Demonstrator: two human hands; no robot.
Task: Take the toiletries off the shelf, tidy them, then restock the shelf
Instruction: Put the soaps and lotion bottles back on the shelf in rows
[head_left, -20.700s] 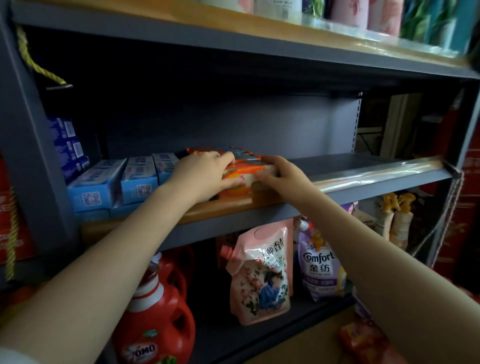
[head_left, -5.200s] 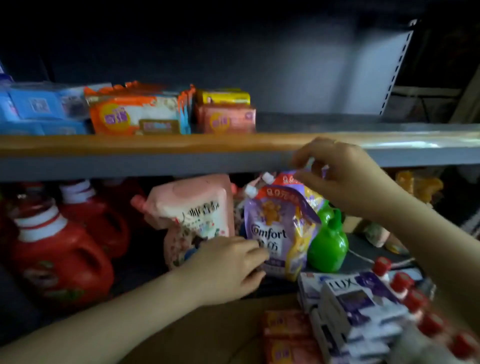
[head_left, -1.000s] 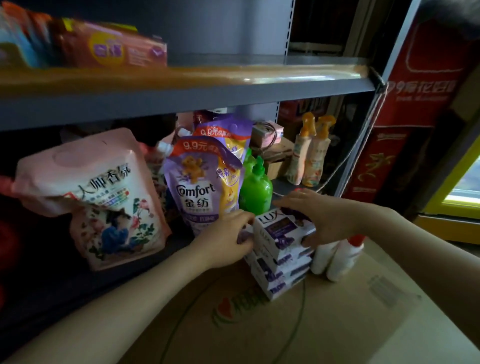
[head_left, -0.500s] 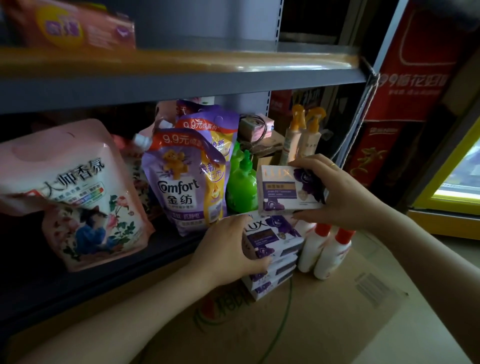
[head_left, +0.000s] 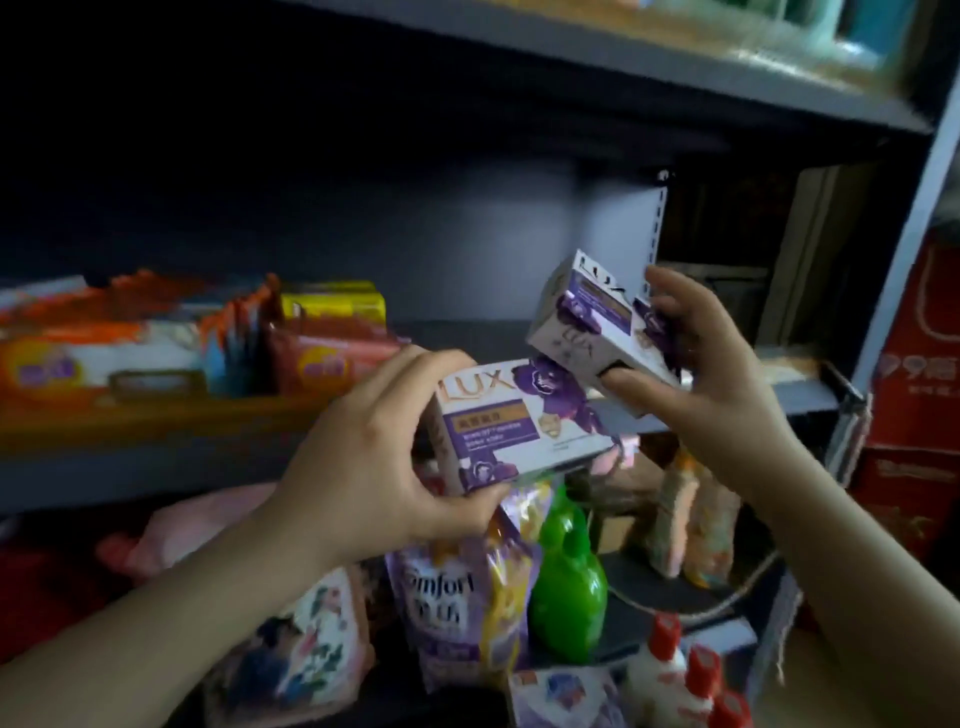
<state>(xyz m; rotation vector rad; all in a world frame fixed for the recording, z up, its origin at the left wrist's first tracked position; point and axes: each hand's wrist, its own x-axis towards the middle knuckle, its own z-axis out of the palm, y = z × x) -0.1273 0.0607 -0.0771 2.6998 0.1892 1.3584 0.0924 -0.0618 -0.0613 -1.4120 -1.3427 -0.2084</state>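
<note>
Purple-and-white soap boxes fill both hands, raised in front of the middle shelf (head_left: 156, 415). The left hand (head_left: 363, 467) grips the lower LUX box (head_left: 519, 421) at its left end, thumb under the bottom edge and fingers (head_left: 415, 364) curled over the top, with the printed face turned toward the camera. The right hand (head_left: 722, 379) clasps the upper LUX box (head_left: 587, 322), tilted so one corner points down and left; its thumb presses the near end and the other fingers wrap the far side. The two boxes sit just beside each other, the upper one's low corner close to the lower one's top right corner; whether they touch I cannot tell.

Behind the hands, the right half of the shelf board lies bare up to the perforated upright (head_left: 661, 223). The left half holds orange packs (head_left: 104, 358), and a yellow pack (head_left: 332, 304) rests on a red pack (head_left: 332, 358); their print is blurred.

"LUX" reads clearly in gold on the lower box, above a purple flower and small lines too fine to read. Below the shelf hang a purple Comfort pouch (head_left: 452, 608) and a pink floral pouch (head_left: 306, 654), beside a green bottle (head_left: 569, 597). Red-capped white bottles (head_left: 675, 680) stand at the bottom right.
</note>
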